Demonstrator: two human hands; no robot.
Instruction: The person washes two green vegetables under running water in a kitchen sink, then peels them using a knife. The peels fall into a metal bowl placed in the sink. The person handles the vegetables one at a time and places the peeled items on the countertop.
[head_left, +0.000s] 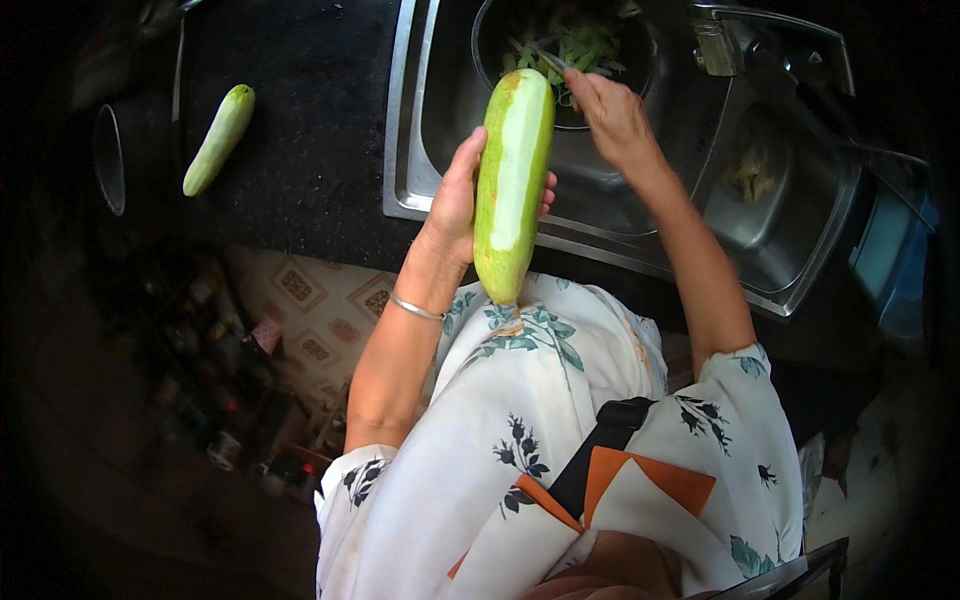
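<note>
My left hand (454, 195) grips a large green gourd (486, 172) from below and the side, its upper end tilted over the sink. A broad, pale peeled strip runs along the gourd's upward face, with green skin on either side. My right hand (615, 124) holds a slim tool (553, 61), a peeler or a small knife, near the gourd's far end. Most of the tool is hidden by the fingers. Beyond it, green peelings (592, 49) lie in a round, dark vessel (480, 56) inside the large steel sink basin (600, 180).
A smaller, pale peeled gourd (219, 141) lies on the black countertop (315, 135) at left, near a round-rimmed container (110, 161). At right, the small sink basin (765, 247) holds yellowish scraps (752, 176). The sink's metal front rim (600, 259) runs between me and the basins.
</note>
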